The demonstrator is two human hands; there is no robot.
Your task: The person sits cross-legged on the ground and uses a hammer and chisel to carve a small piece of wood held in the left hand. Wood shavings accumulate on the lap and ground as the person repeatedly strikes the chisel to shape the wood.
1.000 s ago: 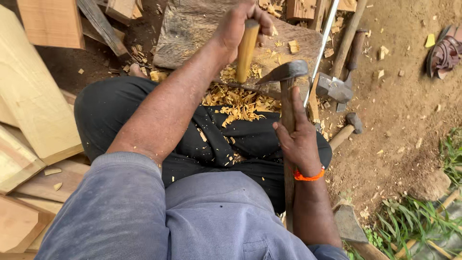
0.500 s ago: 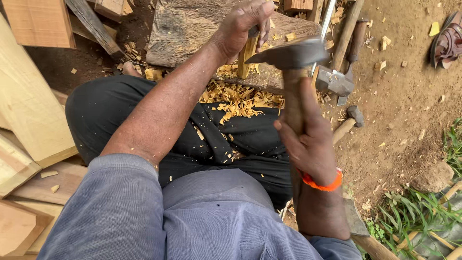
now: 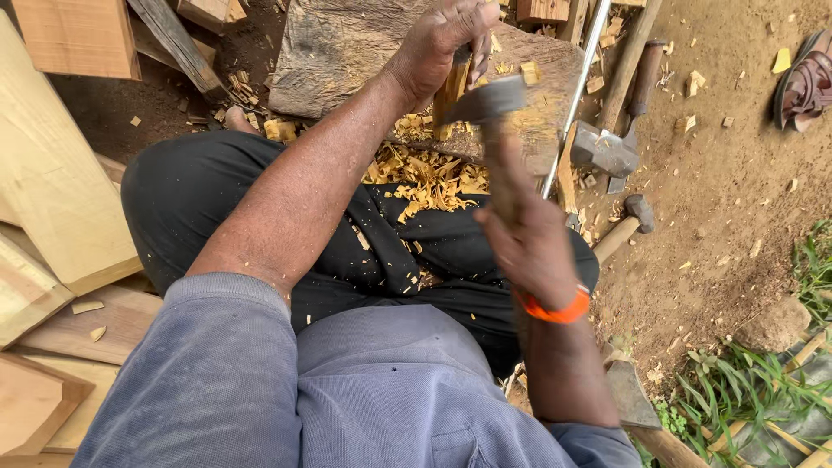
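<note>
The right hand (image 3: 530,247) and the wooden handle (image 3: 503,173) it grips are smeared by motion blur, and so is the grey metal head (image 3: 485,100), so its edge cannot be made out. The left hand (image 3: 442,39) covers the top of the small wood piece (image 3: 451,87), and the head crosses its middle. The chopping block (image 3: 347,52) runs off the top edge of the frame. At upper right, the sandal (image 3: 806,82) is cut by the right edge. The planks (image 3: 52,191) at left run past the frame's left edge. The metal rod (image 3: 576,87) leaves the frame at the top.
</note>
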